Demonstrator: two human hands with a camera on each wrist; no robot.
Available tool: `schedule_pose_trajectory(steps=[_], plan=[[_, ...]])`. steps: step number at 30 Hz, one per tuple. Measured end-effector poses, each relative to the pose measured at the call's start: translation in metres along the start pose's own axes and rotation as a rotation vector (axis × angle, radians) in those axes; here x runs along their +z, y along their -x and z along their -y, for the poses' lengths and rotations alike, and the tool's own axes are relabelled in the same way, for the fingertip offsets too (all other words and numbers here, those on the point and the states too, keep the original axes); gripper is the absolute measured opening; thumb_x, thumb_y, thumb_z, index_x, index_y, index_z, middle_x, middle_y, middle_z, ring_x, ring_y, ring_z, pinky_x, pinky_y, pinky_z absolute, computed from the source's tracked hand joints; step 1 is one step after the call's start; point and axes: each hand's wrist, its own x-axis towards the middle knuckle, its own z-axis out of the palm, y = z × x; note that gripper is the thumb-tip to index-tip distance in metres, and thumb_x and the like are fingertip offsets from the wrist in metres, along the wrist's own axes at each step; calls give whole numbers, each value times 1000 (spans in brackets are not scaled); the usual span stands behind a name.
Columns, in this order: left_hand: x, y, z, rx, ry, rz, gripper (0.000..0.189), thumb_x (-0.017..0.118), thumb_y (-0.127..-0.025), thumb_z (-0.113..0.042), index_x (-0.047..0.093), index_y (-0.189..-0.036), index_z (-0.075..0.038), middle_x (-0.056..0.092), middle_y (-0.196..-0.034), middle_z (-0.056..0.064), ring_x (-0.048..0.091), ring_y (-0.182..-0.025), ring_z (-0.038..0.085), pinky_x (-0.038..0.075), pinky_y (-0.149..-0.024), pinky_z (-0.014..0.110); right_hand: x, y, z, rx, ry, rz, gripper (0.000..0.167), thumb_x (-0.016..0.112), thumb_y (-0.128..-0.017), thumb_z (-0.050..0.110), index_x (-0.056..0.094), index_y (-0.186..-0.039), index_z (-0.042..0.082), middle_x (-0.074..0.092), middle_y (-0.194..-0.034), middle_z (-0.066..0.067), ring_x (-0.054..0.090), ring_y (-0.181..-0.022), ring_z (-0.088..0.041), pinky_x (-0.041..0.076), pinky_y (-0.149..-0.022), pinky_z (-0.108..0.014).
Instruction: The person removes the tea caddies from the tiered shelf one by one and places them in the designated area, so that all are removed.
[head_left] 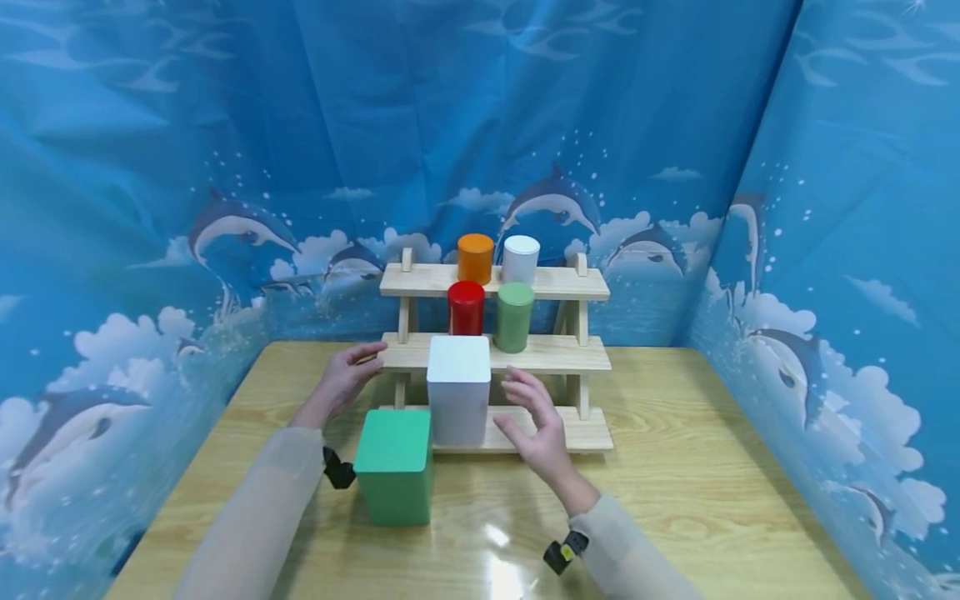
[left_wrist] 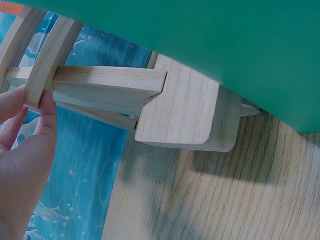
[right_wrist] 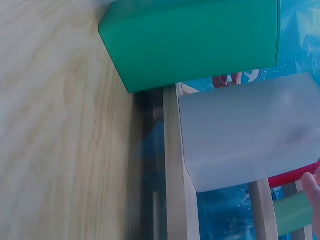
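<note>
A wooden three-tier display shelf [head_left: 408, 354] stands on the table. My left hand [head_left: 351, 377] is at the left end of its middle board, and in the left wrist view thumb and finger pinch that board end [left_wrist: 35, 92]. A tall white box [head_left: 459, 400] stands upright on the lowest board. To its right is my right hand [head_left: 537, 421], fingers spread and slightly bent, holding nothing. A green box [head_left: 393, 467] stands in front of the shelf's left part, by my left wrist; it covers the top of the left wrist view.
On the middle board stand a red cylinder [head_left: 466, 308] and a light green cylinder [head_left: 515, 318]. The top board holds an orange cylinder [head_left: 476, 258] and a white cylinder [head_left: 521, 259]. Blue dolphin-print curtains [head_left: 637, 100] hang behind and beside the wooden table [head_left: 675, 467].
</note>
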Motion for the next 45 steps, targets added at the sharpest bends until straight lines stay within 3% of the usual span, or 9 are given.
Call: schedule_pose_trajectory(steps=[5,9,14,18,23,30,40,45], plan=[[-2,0,1,-7,1,6,46,52,-95,-7,39,-138,3,33,-143,17,49,-109,11,33,-105,44,-3,-5,1,68,63,60,53,65,-73,-18,47,-123,-16,32,-136,-36,41,-120,-44,44,-93,-52],[-2,0,1,-10,11,5,46,52,-95,-6,39,-138,3,33,-143,17,51,-107,10,32,-106,45,-4,-12,2,169,95,125,61,68,-76,-11,41,-131,-14,26,-143,-31,37,-126,-39,42,-96,-51],[-2,0,0,-6,-17,5,47,52,-95,-8,38,-139,2,32,-144,18,50,-111,13,32,-106,44,-5,-20,4,259,134,189,66,70,-79,-3,38,-136,-8,22,-148,-24,24,-134,-39,31,-102,-58],[-2,1,-1,-6,-17,12,47,51,-96,-7,37,-139,2,31,-145,17,46,-116,18,32,-106,44,-4,-27,2,251,139,207,65,71,-78,-2,40,-135,-7,21,-148,-24,20,-135,-40,26,-102,-63],[-2,1,-2,-10,-14,17,47,51,-96,-6,37,-140,2,30,-145,17,45,-117,18,31,-107,44,-2,-37,-3,225,100,232,61,69,-79,-4,42,-133,-8,18,-148,-26,19,-135,-40,33,-101,-58],[-1,1,-2,-18,-16,14,47,52,-96,-7,37,-140,1,31,-146,15,44,-118,17,34,-106,40,0,-44,-12,249,94,259,61,69,-80,-2,43,-135,-4,17,-151,-15,21,-136,-37,32,-102,-56],[1,2,-2,3,-39,11,47,52,-95,-8,38,-139,2,33,-144,16,48,-112,12,37,-103,38,3,-48,-19,177,40,271,58,70,-78,-7,45,-131,-8,21,-148,-22,24,-132,-44,33,-102,-54],[-1,0,1,5,-44,3,47,53,-96,-10,39,-139,1,33,-144,15,43,-120,18,35,-105,39,7,-51,-20,173,57,271,59,71,-77,-6,46,-130,-8,22,-147,-25,25,-132,-40,34,-103,-49]])
